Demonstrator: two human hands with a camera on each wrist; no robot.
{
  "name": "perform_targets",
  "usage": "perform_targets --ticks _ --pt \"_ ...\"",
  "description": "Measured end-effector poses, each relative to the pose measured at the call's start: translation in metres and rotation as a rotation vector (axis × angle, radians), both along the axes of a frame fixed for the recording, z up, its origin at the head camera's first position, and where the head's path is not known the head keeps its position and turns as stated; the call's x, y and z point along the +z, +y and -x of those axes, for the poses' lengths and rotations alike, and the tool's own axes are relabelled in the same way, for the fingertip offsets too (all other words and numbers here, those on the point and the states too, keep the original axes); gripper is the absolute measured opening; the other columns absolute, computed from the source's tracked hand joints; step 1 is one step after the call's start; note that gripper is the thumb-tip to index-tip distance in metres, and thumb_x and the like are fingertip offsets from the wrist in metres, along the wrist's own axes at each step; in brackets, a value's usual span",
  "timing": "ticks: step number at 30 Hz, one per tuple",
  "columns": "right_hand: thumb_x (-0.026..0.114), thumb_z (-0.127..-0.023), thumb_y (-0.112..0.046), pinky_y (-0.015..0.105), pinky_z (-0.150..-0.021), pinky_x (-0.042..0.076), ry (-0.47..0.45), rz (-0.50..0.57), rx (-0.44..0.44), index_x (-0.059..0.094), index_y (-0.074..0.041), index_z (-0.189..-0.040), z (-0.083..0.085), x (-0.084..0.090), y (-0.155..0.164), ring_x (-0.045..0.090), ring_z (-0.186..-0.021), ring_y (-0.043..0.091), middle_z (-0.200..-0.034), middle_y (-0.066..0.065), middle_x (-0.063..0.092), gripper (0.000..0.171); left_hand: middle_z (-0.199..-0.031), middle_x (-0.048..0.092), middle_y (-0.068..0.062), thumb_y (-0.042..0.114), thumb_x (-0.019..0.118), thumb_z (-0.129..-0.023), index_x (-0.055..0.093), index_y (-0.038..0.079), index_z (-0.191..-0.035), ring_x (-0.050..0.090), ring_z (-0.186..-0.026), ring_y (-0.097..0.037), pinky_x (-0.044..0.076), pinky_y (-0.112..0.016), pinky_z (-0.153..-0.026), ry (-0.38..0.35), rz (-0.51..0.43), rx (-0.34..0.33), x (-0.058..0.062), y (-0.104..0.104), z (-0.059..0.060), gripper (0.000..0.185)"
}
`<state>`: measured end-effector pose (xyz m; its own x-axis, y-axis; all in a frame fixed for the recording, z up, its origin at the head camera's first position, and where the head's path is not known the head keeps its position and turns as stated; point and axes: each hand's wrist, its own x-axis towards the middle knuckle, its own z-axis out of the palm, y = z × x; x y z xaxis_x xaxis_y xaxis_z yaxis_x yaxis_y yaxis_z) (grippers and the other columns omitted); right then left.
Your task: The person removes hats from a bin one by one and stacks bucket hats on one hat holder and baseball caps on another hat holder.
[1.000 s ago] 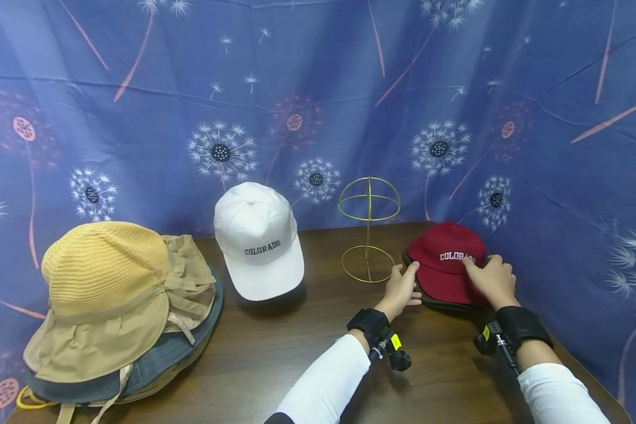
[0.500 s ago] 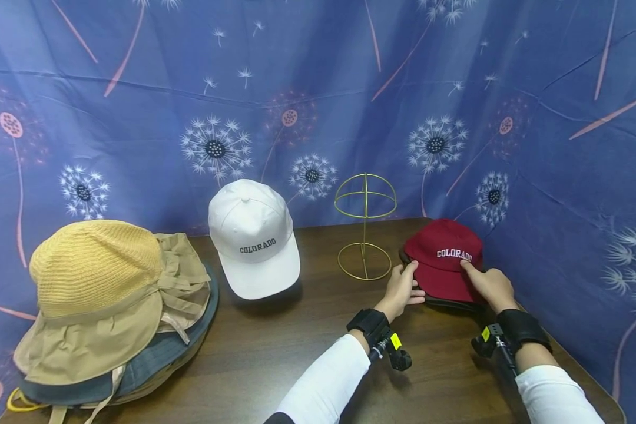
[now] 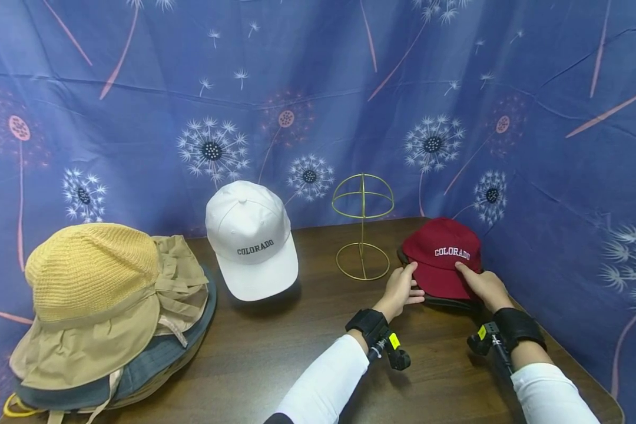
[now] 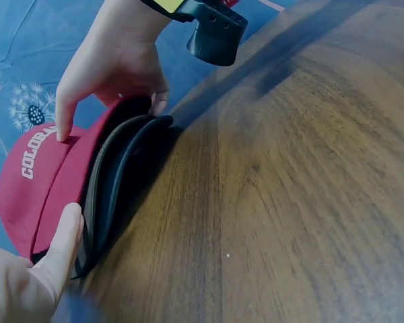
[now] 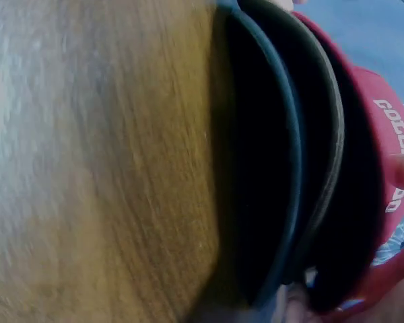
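Note:
A red baseball cap (image 3: pixel 447 238) lettered COLORADO sits on top of a stack at the right of the table. Beneath it, dark cap brims (image 4: pixel 124 151) show in the left wrist view, fanned slightly apart. My left hand (image 3: pixel 398 291) holds the left edge of the red brim, thumb on top and fingers beside the front edge. On the other side my right hand (image 3: pixel 489 288) pinches the red cap, thumb on its front just below the letters, fingers at the underside of the brim. The right wrist view shows a fingertip (image 5: pixel 296 303) between the red brim and the lower ones.
A gold wire hat stand (image 3: pixel 363 227) stands bare left of the red cap. Farther left a white COLORADO cap (image 3: pixel 251 227) sits raised above the table (image 3: pixel 275 365). At the far left lies a pile with a yellow sun hat (image 3: pixel 95 274) over a blue-grey brim (image 3: pixel 148 368).
The head view has shifted slightly, moving the whole scene a little leftward. Both hands stay at the red cap, with the right thumb a touch lower, below the letters.

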<state>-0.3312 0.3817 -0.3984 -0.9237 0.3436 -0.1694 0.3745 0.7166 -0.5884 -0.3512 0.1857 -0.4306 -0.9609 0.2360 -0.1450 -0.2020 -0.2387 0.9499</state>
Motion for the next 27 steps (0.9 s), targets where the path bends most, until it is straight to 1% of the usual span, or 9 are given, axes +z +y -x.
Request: perform_targets --ticks 2,5,8,10,13,18,22,24,27 --pt "0.03 -0.092 -0.065 0.058 -0.096 0.043 0.028 0.009 -0.033 0.031 0.029 -0.131 0.001 -0.002 -0.001 0.039 -0.118 0.055 -0.134 0.046 0.035 0.102 -0.105 0.06 -0.015 0.043 0.053 -0.092 0.045 0.0 -0.134 0.07 -0.084 -0.036 0.061 -0.045 -0.075 0.012 0.01 -0.001 0.001 0.001 0.0 0.061" --pt "0.035 -0.091 -0.065 0.062 -0.099 0.039 0.082 0.022 -0.089 0.033 0.029 -0.13 0.002 -0.006 -0.004 0.032 -0.119 0.057 -0.132 0.047 0.035 0.102 -0.095 0.056 -0.009 0.043 0.054 -0.091 0.055 -0.001 -0.109 0.07 -0.078 -0.03 0.062 -0.038 -0.07 0.035 0.025 0.006 0.004 0.002 0.0 0.047" --pt "0.039 -0.091 -0.065 0.062 -0.098 0.039 0.143 0.026 -0.127 0.037 0.028 -0.128 0.002 -0.008 -0.005 0.032 -0.119 0.056 -0.13 0.046 0.037 0.1 -0.091 0.052 -0.007 0.042 0.055 -0.091 0.051 0.002 -0.089 0.068 -0.074 -0.025 0.062 -0.034 -0.067 0.051 0.03 0.015 0.006 0.003 0.0 0.04" --pt "0.04 -0.09 -0.065 0.061 -0.097 0.04 0.174 0.027 -0.141 0.039 0.025 -0.129 0.002 -0.01 -0.005 0.033 -0.118 0.054 -0.129 0.044 0.039 0.098 -0.092 0.052 -0.008 0.042 0.055 -0.091 0.048 0.008 -0.083 0.067 -0.073 -0.024 0.062 -0.033 -0.067 0.054 0.024 0.018 0.007 0.003 -0.001 0.036" --pt "0.042 -0.09 -0.065 0.061 -0.097 0.038 0.22 0.028 -0.16 0.039 0.022 -0.131 0.004 -0.012 -0.006 0.033 -0.12 0.052 -0.13 0.042 0.041 0.096 -0.094 0.053 -0.01 0.04 0.054 -0.092 0.044 0.008 -0.079 0.067 -0.074 -0.026 0.062 -0.035 -0.069 0.064 0.016 0.015 0.008 0.001 0.0 0.036" --pt "0.045 -0.089 -0.063 0.06 -0.101 0.036 0.302 0.03 -0.196 0.039 0.019 -0.134 0.006 -0.01 -0.007 0.032 -0.125 0.051 -0.132 0.04 0.042 0.094 -0.089 0.052 -0.009 0.037 0.055 -0.092 0.047 0.004 -0.083 0.063 -0.067 -0.021 0.062 -0.038 -0.07 0.092 -0.021 -0.001 0.013 0.0 0.001 0.036" --pt "0.047 -0.089 -0.061 0.056 -0.098 0.038 0.368 0.052 -0.221 0.043 0.015 -0.133 0.004 -0.002 -0.008 0.038 -0.123 0.048 -0.131 0.038 0.047 0.088 -0.09 0.051 -0.005 0.036 0.055 -0.092 0.053 -0.001 -0.097 0.061 -0.065 -0.016 0.062 -0.039 -0.072 0.121 -0.063 -0.025 0.022 -0.001 0.0 0.037" --pt "0.048 -0.089 -0.061 0.052 -0.091 0.042 0.383 0.072 -0.23 0.045 0.014 -0.133 0.001 0.003 -0.008 0.045 -0.117 0.045 -0.128 0.036 0.05 0.086 -0.095 0.053 -0.006 0.036 0.055 -0.092 0.055 -0.001 -0.108 0.065 -0.068 -0.019 0.061 -0.04 -0.074 0.123 -0.079 -0.035 0.027 -0.002 -0.001 0.04" --pt "0.049 -0.089 -0.061 0.039 -0.076 0.044 0.387 0.1 -0.24 0.047 0.011 -0.132 -0.001 0.009 -0.008 0.052 -0.104 0.037 -0.124 0.031 0.054 0.084 -0.107 0.056 -0.01 0.036 0.055 -0.093 0.049 -0.001 -0.129 0.07 -0.079 -0.03 0.061 -0.042 -0.077 0.111 -0.092 -0.052 0.033 -0.005 -0.002 0.052"
